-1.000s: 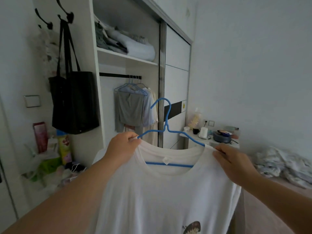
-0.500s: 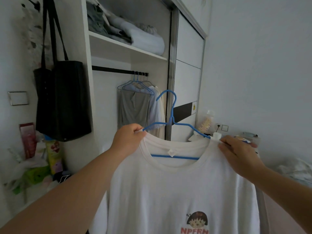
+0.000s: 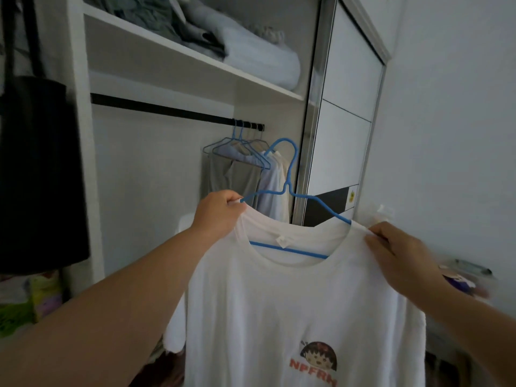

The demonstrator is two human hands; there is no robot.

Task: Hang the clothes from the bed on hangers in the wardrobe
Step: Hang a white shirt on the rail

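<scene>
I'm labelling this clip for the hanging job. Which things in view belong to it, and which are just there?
Job: white T-shirt, blue hanger, wardrobe rail, left hand, right hand.
Just there: black bag, folded bedding, sliding door.

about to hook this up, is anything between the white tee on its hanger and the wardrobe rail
Nothing visible blocks it. The white t-shirt on the blue hanger is below the black rail, whose left stretch is bare. The hung clothes crowd only the right end, directly behind the hook.
</scene>
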